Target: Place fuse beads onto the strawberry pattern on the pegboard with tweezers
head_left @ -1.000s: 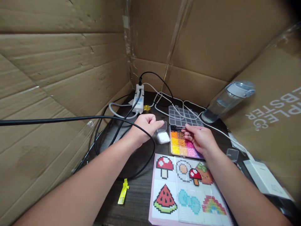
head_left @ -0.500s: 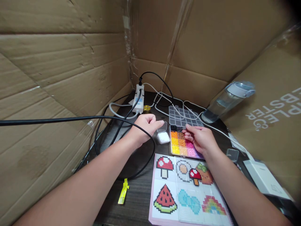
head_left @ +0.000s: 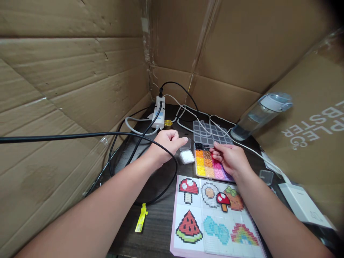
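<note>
My left hand [head_left: 167, 145] is closed, fingers curled and thumb reaching right to the raised clear lid of a small box [head_left: 187, 157] of white beads. Nothing shows in its fingers. My right hand [head_left: 228, 157] is pinched over the upper part of a clear bead case [head_left: 206, 166], near the black beads [head_left: 199, 146]. Something thin seems to lie at its fingertips, too small to make out. The case holds orange, yellow, brown and pink beads in compartments. Below, a pattern sheet [head_left: 188, 209] lies under a clear pegboard [head_left: 217, 247], with a small bead mushroom [head_left: 223, 201] on top.
A power strip [head_left: 158, 113] with black and white cables stands at the back left; a black cable [head_left: 80, 136] loops across my left forearm. A water bottle [head_left: 258, 116] and white adapter [head_left: 305, 204] are on the right. Cardboard walls [head_left: 88, 71] enclose the table.
My right hand has shifted very slightly to the right over the bead case. My left hand stays in place.
</note>
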Demonstrator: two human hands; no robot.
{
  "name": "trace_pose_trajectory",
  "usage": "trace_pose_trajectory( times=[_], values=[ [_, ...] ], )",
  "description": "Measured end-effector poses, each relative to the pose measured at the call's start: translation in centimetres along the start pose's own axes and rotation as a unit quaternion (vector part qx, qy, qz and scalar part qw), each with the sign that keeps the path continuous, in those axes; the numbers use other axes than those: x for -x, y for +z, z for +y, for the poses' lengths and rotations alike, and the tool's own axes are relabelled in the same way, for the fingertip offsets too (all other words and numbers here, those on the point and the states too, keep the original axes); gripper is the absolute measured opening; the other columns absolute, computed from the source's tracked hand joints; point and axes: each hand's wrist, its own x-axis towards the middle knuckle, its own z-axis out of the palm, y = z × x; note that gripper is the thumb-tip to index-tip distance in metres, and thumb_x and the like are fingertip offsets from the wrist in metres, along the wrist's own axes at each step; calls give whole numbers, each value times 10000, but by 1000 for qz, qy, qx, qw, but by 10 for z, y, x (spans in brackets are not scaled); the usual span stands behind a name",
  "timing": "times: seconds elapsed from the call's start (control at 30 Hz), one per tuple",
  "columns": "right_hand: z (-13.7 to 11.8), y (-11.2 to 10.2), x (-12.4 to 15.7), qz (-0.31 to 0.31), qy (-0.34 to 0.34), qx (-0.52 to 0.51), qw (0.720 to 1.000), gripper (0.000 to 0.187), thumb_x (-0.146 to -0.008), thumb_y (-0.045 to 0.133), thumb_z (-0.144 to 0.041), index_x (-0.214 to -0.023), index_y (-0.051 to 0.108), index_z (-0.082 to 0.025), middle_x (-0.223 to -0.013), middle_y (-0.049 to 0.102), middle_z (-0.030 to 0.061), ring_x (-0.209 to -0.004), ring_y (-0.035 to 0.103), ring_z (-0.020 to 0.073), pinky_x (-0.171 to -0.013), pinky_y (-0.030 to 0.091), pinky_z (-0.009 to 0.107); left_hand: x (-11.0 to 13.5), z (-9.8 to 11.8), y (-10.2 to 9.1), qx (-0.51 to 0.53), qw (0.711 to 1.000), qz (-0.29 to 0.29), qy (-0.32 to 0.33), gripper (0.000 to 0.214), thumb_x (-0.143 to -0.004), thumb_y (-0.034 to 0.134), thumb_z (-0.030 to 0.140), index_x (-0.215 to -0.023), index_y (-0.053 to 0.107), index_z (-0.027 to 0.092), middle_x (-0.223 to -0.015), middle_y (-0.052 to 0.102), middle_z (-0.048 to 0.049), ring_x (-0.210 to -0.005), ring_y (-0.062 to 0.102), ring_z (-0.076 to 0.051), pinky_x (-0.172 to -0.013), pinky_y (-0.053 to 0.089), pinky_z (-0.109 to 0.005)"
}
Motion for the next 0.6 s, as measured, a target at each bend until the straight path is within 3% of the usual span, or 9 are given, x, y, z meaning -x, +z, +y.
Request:
trace_pose_trajectory(
  times=[0.27,0.43,0.6],
  values=[
    [0,-3,-1,-16,-38,-30,999,158,-812,707,-93,-657,679,-94,-591,690,81,-420,566,66,-420,544,134,0,-1,0,-7,1000,1,8,480,-719,685,343,-544,257,212,-480,209,108,-404,209,-30,-439,137,-221],
    [-1,-6,-2,-46,-70,-43,996,109,-704,797,-138,-667,706,-92,-615,706,80,-443,574,73,-411,522,145,0,-1,-1,-5,1000,-4,10,476,-729,679,345,-549,260,211,-479,221,110,-402,206,-28,-435,147,-218],
    [-5,-12,-1,-72,-106,-36,991,213,-582,881,-215,-686,730,-108,-631,718,67,-458,585,79,-423,517,160,0,-1,-1,-10,1000,2,5,477,-731,679,348,-555,258,211,-478,228,111,-405,206,-30,-434,158,-213]
  ],
)
